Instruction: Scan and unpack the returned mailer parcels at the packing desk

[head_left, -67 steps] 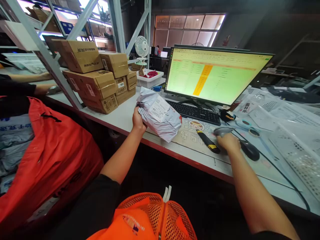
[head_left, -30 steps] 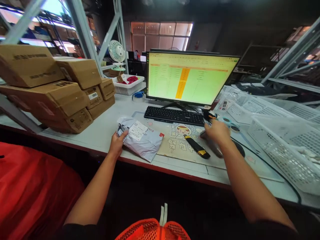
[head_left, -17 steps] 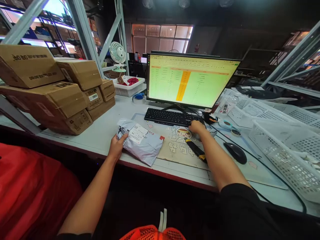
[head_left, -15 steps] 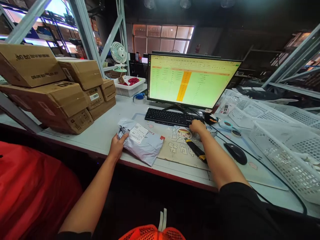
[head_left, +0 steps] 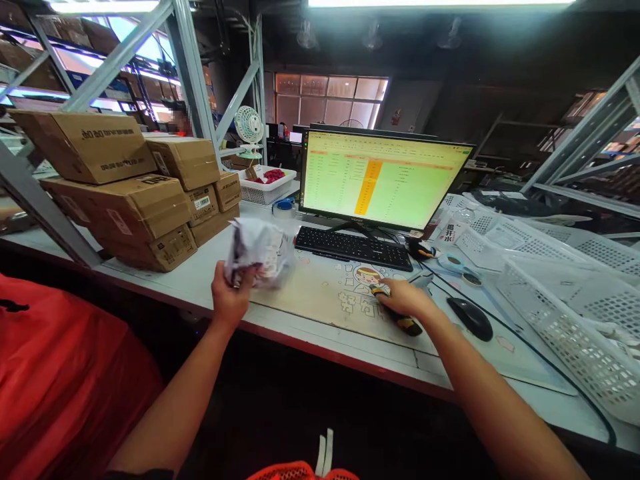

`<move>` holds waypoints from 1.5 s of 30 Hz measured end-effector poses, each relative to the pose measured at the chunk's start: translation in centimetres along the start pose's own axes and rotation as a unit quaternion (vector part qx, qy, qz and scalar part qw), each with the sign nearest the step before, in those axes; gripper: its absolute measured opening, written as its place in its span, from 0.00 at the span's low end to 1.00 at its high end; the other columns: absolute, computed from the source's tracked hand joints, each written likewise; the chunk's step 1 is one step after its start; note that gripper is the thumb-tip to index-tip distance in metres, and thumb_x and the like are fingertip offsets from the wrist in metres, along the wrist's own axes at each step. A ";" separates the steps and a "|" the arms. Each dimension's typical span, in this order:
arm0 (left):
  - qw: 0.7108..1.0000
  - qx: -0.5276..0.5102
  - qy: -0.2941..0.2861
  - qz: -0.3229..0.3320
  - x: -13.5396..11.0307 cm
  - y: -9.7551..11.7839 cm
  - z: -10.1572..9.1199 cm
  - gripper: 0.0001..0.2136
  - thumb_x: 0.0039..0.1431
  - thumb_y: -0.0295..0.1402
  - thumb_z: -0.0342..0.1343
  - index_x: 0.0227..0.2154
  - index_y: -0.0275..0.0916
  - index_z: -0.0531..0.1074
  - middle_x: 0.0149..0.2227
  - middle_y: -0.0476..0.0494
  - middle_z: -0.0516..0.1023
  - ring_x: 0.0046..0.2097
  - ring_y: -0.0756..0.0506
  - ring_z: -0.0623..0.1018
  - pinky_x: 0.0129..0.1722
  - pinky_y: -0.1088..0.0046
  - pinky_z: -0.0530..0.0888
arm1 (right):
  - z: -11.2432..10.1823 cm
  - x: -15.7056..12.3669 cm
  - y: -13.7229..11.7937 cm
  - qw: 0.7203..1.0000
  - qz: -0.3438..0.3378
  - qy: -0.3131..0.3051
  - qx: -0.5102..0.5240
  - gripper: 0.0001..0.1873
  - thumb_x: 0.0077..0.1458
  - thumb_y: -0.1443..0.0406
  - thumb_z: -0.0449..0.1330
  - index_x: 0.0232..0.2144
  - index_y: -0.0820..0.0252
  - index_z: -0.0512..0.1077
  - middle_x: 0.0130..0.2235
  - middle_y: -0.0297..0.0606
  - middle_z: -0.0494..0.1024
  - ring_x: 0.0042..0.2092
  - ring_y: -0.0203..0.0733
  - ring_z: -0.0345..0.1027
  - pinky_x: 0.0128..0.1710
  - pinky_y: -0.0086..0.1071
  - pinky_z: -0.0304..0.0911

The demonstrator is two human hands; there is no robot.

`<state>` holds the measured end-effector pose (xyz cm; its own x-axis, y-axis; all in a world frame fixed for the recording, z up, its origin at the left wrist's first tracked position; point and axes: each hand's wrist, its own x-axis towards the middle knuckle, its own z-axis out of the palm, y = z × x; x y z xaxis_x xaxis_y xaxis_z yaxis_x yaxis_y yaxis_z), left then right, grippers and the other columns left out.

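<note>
My left hand (head_left: 231,293) is closed on the near left edge of a whitish plastic mailer bag (head_left: 263,253). The parcel is lifted and tilted over the table, blurred by motion, with its printing smeared. On the desk mat, my right hand (head_left: 403,297) has its fingers curled over a black-and-yellow handled tool (head_left: 407,325); the far part of the tool is hidden under the hand, so its kind does not show. Behind the hands is a black keyboard (head_left: 355,248). A black mouse (head_left: 470,317) lies to the right of my right hand.
A monitor (head_left: 385,183) showing a spreadsheet stands behind the keyboard. Cardboard boxes (head_left: 145,207) are stacked at left, near a white basket (head_left: 267,190) and a fan (head_left: 249,127). White perforated baskets (head_left: 560,327) and a black cable line the right side. A red bag (head_left: 65,373) is at lower left.
The mailer bag has been raised and tipped up by my left hand, its label turning away. My right hand has come from the keyboard's right end down onto the black-and-yellow tool.
</note>
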<state>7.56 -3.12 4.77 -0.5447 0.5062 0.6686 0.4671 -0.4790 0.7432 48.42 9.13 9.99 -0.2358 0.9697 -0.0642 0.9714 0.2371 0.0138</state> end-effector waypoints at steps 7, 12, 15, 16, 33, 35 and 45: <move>0.768 0.098 -0.567 0.282 -3.6 4.6 2.8 0.16 0.60 0.28 0.63 0.50 0.41 0.73 0.65 0.37 0.74 0.71 0.37 0.68 0.72 0.51 0.63 | 2.0 -6.0 1.6 0.998 -0.028 0.054 0.035 0.29 0.64 0.64 0.53 0.64 0.69 0.72 0.59 0.58 0.77 0.59 0.59 0.72 0.57 0.45 0.68; 0.781 0.150 -0.561 0.230 -6.7 7.5 3.8 0.39 0.60 0.54 0.66 0.66 0.36 0.64 0.68 0.29 0.70 0.72 0.33 0.66 0.73 0.50 0.62 | -2.2 -5.5 -0.3 0.966 -0.089 0.059 0.233 0.29 0.67 0.57 0.48 0.63 0.61 0.75 0.33 0.41 0.82 0.32 0.45 0.74 0.36 0.37 0.70; 0.786 0.197 -0.524 0.262 -9.0 8.9 4.8 0.26 0.70 0.42 0.58 0.65 0.35 0.66 0.68 0.30 0.70 0.70 0.35 0.69 0.69 0.54 0.68 | -5.4 -4.3 -4.9 0.952 -0.184 -0.004 0.245 0.31 0.66 0.50 0.52 0.59 0.60 0.78 0.26 0.36 0.77 0.26 0.40 0.68 0.31 0.33 0.64; 0.778 0.211 -0.524 0.274 -9.6 9.0 5.0 0.21 0.71 0.35 0.56 0.63 0.35 0.70 0.66 0.32 0.72 0.68 0.36 0.71 0.67 0.55 0.70 | -6.2 -3.7 -6.5 0.948 -0.217 -0.026 0.230 0.30 0.65 0.48 0.54 0.56 0.60 0.80 0.26 0.36 0.77 0.27 0.39 0.67 0.31 0.32 0.63; 0.858 0.174 -0.455 0.162 -5.3 0.1 -4.8 0.15 0.70 0.29 0.47 0.40 0.43 0.81 0.44 0.40 0.84 0.51 0.41 0.81 0.55 0.59 0.75 | -6.8 1.9 -15.0 0.947 -0.282 -0.154 0.032 0.13 0.62 0.57 0.63 0.38 0.53 0.87 0.33 0.37 0.84 0.33 0.41 0.72 0.36 0.33 0.63; 0.851 0.167 -0.473 0.154 -5.0 0.3 -4.8 0.14 0.68 0.27 0.48 0.39 0.43 0.81 0.45 0.40 0.84 0.52 0.41 0.81 0.56 0.60 0.75 | -7.2 1.9 -10.2 0.974 -0.184 -0.131 -0.023 0.13 0.60 0.55 0.65 0.37 0.53 0.87 0.33 0.40 0.83 0.33 0.44 0.72 0.35 0.35 0.63; 0.867 0.232 -0.440 0.034 0.6 5.4 4.0 0.12 0.68 0.34 0.57 0.49 0.40 0.81 0.50 0.40 0.84 0.52 0.39 0.81 0.54 0.63 0.75 | 1.9 -5.1 0.7 0.981 -0.016 0.139 0.137 0.26 0.65 0.52 0.55 0.55 0.58 0.81 0.48 0.47 0.83 0.47 0.52 0.76 0.49 0.41 0.70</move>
<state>12.50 -2.54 9.27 0.1412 0.9372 0.3191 0.8186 -0.2918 0.4948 50.37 4.23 8.46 -0.2279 0.9498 0.2143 0.9255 0.2797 -0.2553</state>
